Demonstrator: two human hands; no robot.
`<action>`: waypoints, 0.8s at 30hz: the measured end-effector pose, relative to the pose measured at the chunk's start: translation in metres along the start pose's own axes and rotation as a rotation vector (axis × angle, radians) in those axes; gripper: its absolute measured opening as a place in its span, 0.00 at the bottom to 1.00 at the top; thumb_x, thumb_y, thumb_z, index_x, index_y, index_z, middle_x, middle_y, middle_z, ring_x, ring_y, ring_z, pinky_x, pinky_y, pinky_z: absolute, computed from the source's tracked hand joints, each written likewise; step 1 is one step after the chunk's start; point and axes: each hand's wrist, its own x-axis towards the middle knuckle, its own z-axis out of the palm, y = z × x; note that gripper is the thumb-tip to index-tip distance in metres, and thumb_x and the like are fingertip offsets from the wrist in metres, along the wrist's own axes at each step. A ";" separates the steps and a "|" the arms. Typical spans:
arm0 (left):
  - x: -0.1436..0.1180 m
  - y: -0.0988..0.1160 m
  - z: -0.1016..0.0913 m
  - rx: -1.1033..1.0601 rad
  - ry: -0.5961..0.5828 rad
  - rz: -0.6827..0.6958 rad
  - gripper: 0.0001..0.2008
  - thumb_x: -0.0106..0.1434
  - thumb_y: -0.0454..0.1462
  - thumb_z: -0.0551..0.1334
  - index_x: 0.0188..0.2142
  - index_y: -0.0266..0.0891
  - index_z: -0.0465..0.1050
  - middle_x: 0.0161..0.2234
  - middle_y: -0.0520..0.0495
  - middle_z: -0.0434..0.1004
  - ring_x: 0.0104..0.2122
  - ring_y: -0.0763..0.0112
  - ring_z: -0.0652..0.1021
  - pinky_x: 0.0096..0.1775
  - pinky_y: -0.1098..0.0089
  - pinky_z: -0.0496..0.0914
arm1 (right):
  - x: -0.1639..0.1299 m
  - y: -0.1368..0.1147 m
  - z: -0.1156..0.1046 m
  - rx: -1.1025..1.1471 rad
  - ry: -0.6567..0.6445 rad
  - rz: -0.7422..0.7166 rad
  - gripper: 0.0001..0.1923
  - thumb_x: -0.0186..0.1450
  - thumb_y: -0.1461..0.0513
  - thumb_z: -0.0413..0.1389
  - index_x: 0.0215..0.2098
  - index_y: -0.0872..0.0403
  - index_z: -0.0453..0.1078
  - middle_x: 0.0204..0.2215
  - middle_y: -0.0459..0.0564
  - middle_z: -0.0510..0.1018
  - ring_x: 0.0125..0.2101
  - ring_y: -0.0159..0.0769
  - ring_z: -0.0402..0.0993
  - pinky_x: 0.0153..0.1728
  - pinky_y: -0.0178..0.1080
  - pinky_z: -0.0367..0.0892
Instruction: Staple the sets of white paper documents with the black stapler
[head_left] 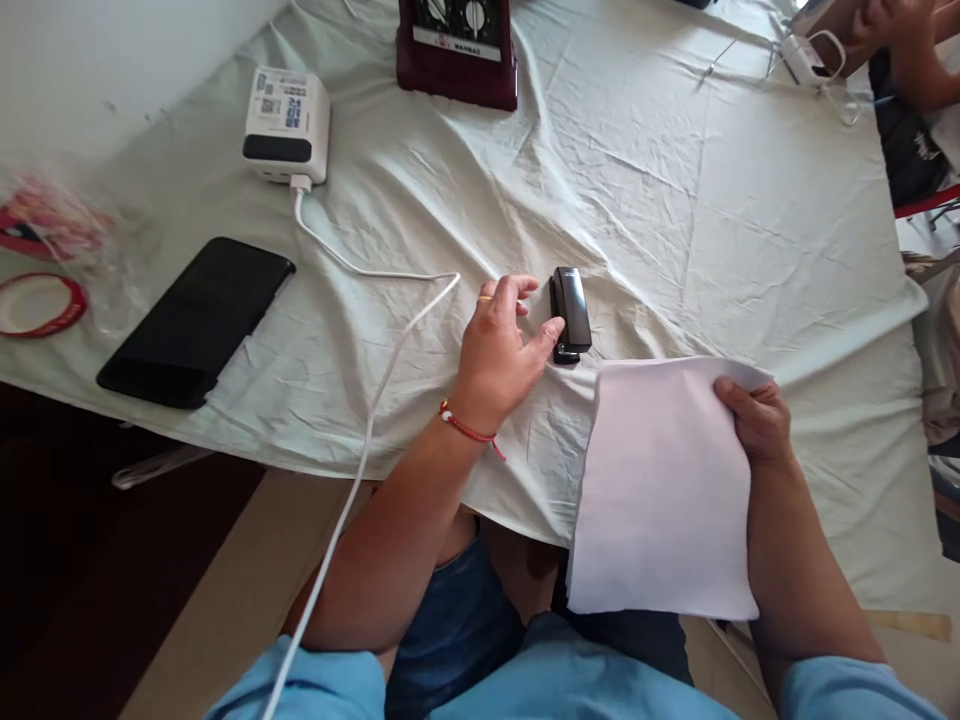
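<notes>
Our left hand (499, 350) rests on the wrinkled pale cloth (675, 200) that covers the bench, its fingers (544, 335) loosely spread and curled beside the black stapler (570, 313). The thumb tip touches the stapler's near left side; the other fingers arch above the cloth just left of it, so nothing is pinched there. A red cord circles that wrist.

Our right hand (757, 420) pinches the stack of white paper (664, 490) at its upper right corner, thumb on top and fingers closed round the edge. The sheets hang over the bench's near edge and reach down above our lap. Their top edge lies just short of the stapler, near it but apart.

Left of our left hand a white cable (360, 270) runs from the white charger block (286, 125) across the cloth and drops over the near edge. Further left lies a black phone (196, 320), close to that same edge, and red tape rings (41, 300) sit at the far left. A dark red box (457, 50) stands at the far side.

Beyond the stapler and to its right the cloth lies bare and open. At the far right corner another person's hand (892, 30) is by a white cable.
</notes>
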 end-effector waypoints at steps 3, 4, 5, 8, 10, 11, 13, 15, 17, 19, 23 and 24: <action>-0.011 0.009 -0.011 -0.135 -0.089 -0.058 0.08 0.73 0.43 0.67 0.41 0.41 0.75 0.42 0.46 0.85 0.40 0.70 0.82 0.47 0.67 0.78 | 0.003 0.005 0.006 0.050 0.030 -0.088 0.25 0.44 0.43 0.84 0.31 0.44 0.84 0.25 0.44 0.85 0.19 0.36 0.76 0.20 0.40 0.77; -0.016 0.012 -0.015 -0.167 -0.129 -0.080 0.11 0.75 0.46 0.65 0.39 0.41 0.75 0.39 0.47 0.85 0.37 0.71 0.81 0.46 0.68 0.77 | 0.004 0.006 0.008 0.063 0.047 -0.108 0.25 0.44 0.43 0.84 0.31 0.43 0.84 0.26 0.44 0.86 0.20 0.37 0.77 0.21 0.40 0.78; -0.020 0.014 -0.017 -0.185 -0.168 -0.106 0.15 0.76 0.49 0.64 0.39 0.41 0.75 0.38 0.47 0.85 0.35 0.71 0.80 0.44 0.69 0.76 | 0.005 0.007 0.011 0.074 0.065 -0.120 0.25 0.44 0.43 0.84 0.31 0.43 0.84 0.27 0.44 0.86 0.22 0.37 0.79 0.23 0.40 0.79; -0.031 0.019 -0.016 -0.188 -0.292 -0.192 0.25 0.76 0.59 0.61 0.39 0.41 0.79 0.37 0.45 0.87 0.30 0.71 0.76 0.35 0.68 0.70 | 0.006 0.008 0.018 0.108 0.106 -0.134 0.26 0.43 0.44 0.84 0.31 0.45 0.84 0.32 0.46 0.89 0.26 0.39 0.82 0.27 0.42 0.81; -0.035 0.018 -0.010 -0.224 -0.375 -0.240 0.30 0.75 0.64 0.59 0.36 0.41 0.78 0.36 0.44 0.87 0.27 0.71 0.73 0.30 0.68 0.66 | 0.005 0.007 0.021 0.114 0.098 -0.126 0.26 0.43 0.44 0.84 0.32 0.45 0.84 0.33 0.48 0.89 0.27 0.41 0.83 0.29 0.43 0.82; -0.036 0.018 -0.007 -0.263 -0.408 -0.257 0.32 0.74 0.66 0.58 0.34 0.41 0.77 0.35 0.44 0.86 0.27 0.71 0.71 0.29 0.68 0.64 | 0.004 0.007 0.023 0.106 0.089 -0.125 0.26 0.44 0.44 0.84 0.33 0.45 0.84 0.34 0.48 0.89 0.28 0.42 0.83 0.29 0.44 0.82; -0.035 0.017 -0.002 -0.337 -0.446 -0.280 0.33 0.71 0.67 0.59 0.28 0.42 0.73 0.29 0.46 0.79 0.25 0.72 0.68 0.27 0.68 0.60 | 0.003 0.006 0.026 0.071 0.076 -0.130 0.27 0.45 0.42 0.83 0.33 0.46 0.83 0.33 0.48 0.89 0.28 0.42 0.82 0.30 0.44 0.82; -0.031 0.017 0.000 -0.343 -0.472 -0.287 0.32 0.70 0.65 0.63 0.25 0.42 0.68 0.24 0.51 0.69 0.25 0.72 0.63 0.27 0.68 0.57 | 0.003 0.005 0.028 0.018 0.060 -0.144 0.28 0.46 0.40 0.82 0.32 0.47 0.82 0.31 0.48 0.87 0.27 0.41 0.81 0.28 0.43 0.80; -0.026 0.017 -0.001 -0.280 -0.493 -0.279 0.26 0.70 0.55 0.66 0.23 0.42 0.66 0.21 0.53 0.61 0.25 0.73 0.61 0.28 0.68 0.55 | 0.003 0.006 0.029 -0.035 0.028 -0.149 0.28 0.49 0.39 0.81 0.31 0.49 0.81 0.29 0.48 0.86 0.26 0.39 0.79 0.26 0.42 0.77; -0.022 0.016 -0.002 -0.218 -0.497 -0.269 0.20 0.68 0.46 0.65 0.22 0.41 0.69 0.21 0.54 0.62 0.25 0.74 0.62 0.30 0.69 0.56 | 0.004 0.007 0.029 -0.067 0.000 -0.154 0.28 0.51 0.38 0.79 0.31 0.49 0.80 0.28 0.48 0.84 0.25 0.39 0.77 0.25 0.41 0.75; -0.019 0.012 -0.003 -0.257 -0.382 -0.338 0.14 0.62 0.44 0.70 0.25 0.40 0.75 0.23 0.53 0.73 0.26 0.73 0.69 0.31 0.70 0.61 | 0.006 0.013 0.024 -0.016 -0.009 -0.160 0.30 0.50 0.36 0.78 0.32 0.48 0.80 0.27 0.48 0.83 0.24 0.40 0.77 0.24 0.42 0.75; -0.019 0.011 -0.003 -0.284 -0.340 -0.361 0.15 0.60 0.45 0.73 0.25 0.40 0.74 0.23 0.53 0.74 0.26 0.74 0.69 0.31 0.70 0.62 | 0.007 0.015 0.023 0.008 -0.021 -0.162 0.31 0.49 0.36 0.79 0.34 0.48 0.80 0.28 0.49 0.83 0.25 0.40 0.78 0.25 0.42 0.76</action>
